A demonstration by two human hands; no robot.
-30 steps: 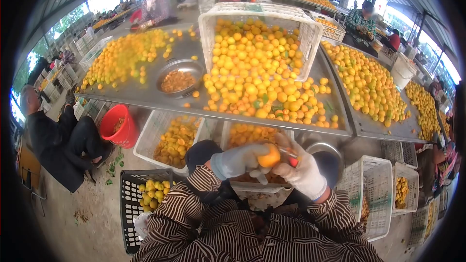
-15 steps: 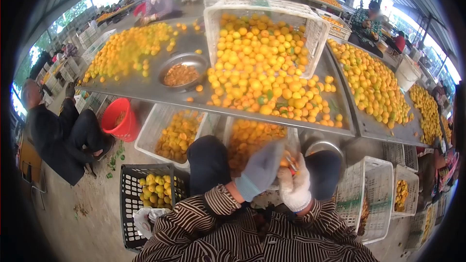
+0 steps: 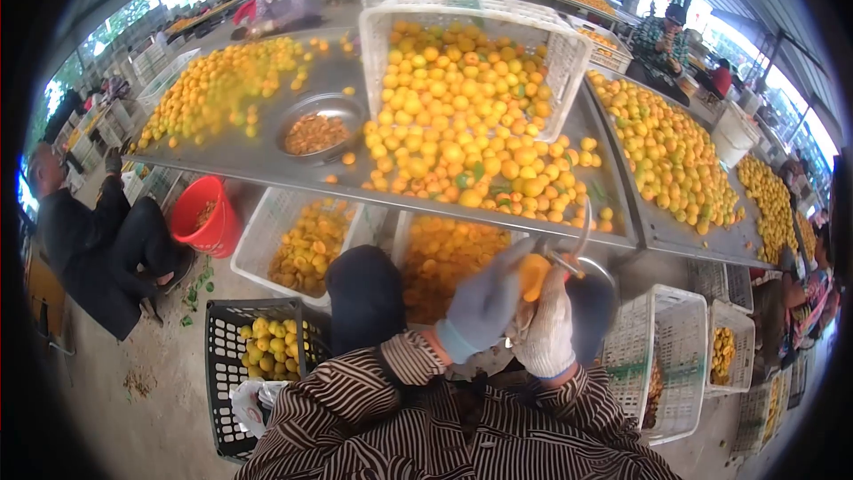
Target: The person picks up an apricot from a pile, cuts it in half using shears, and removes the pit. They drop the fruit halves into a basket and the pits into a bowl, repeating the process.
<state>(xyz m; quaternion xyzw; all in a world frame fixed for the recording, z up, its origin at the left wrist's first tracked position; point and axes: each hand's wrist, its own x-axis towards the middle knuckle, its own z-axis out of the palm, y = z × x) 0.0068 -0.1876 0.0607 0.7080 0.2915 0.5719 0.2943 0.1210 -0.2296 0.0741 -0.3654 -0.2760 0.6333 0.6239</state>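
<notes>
My left hand [image 3: 480,307], in a grey-blue glove, is closed on an orange apricot [image 3: 534,276] in front of my knees. Close beside it, my right hand [image 3: 545,333] in a white knit glove is wrapped round a pair of shears [image 3: 584,238]; a thin curved blade sticks up past the fingers, and the handles are mostly hidden. Both hands are above the near edge of a white crate [image 3: 402,240] of cut apricots. Whole apricots [image 3: 471,156] spill from a tipped white crate [image 3: 569,80] onto the metal table [image 3: 342,173].
A steel bowl [image 3: 296,148] of brown pits stands on the table. Another crate of apricot halves [image 3: 311,236], a red bucket [image 3: 206,218] and a black crate [image 3: 222,338] are at the left. White crates [image 3: 680,364] stand at the right. A seated person [image 3: 98,231] is at far left.
The shears have come up in my right hand, with a blade now pointing upward. The apricot shows more clearly between my hands. The view has shifted slightly.
</notes>
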